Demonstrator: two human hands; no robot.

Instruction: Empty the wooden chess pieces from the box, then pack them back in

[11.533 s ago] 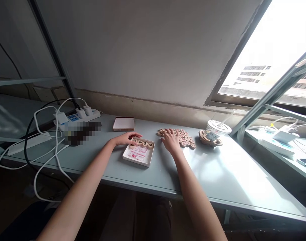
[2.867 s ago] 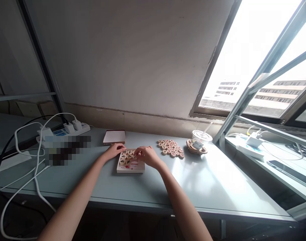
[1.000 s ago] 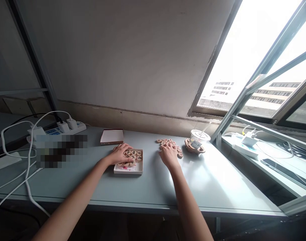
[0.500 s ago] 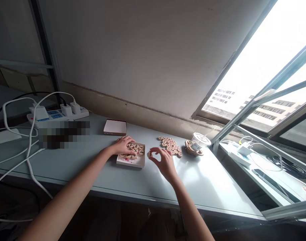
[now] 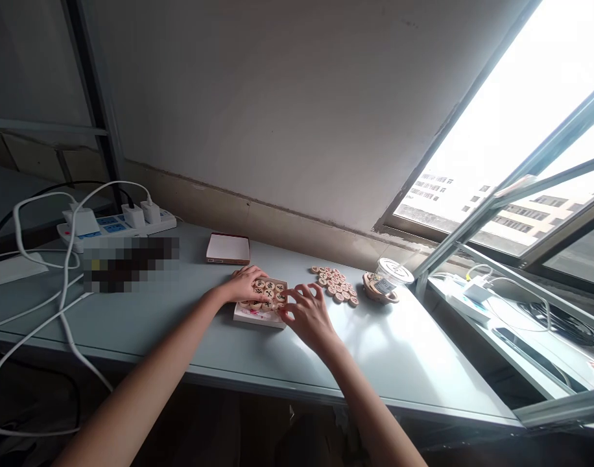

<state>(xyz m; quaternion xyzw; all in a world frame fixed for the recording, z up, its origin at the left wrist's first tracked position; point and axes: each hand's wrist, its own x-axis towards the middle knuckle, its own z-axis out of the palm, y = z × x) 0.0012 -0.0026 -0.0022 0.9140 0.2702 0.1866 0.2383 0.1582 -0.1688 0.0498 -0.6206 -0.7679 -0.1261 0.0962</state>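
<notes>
While white box [image 5: 259, 320] holds discs [image 5: 268, 294] | left hand [image 5: 242, 286] lies spread | right hand [image 5: 308, 315]: grip unclear

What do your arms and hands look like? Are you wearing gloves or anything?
No gloves! My left hand and right hand are bare, with slim fingers. My left forearm and right forearm show no sleeves, and I see no watch or bracelet. Rings and nails are too small to tell.
</notes>
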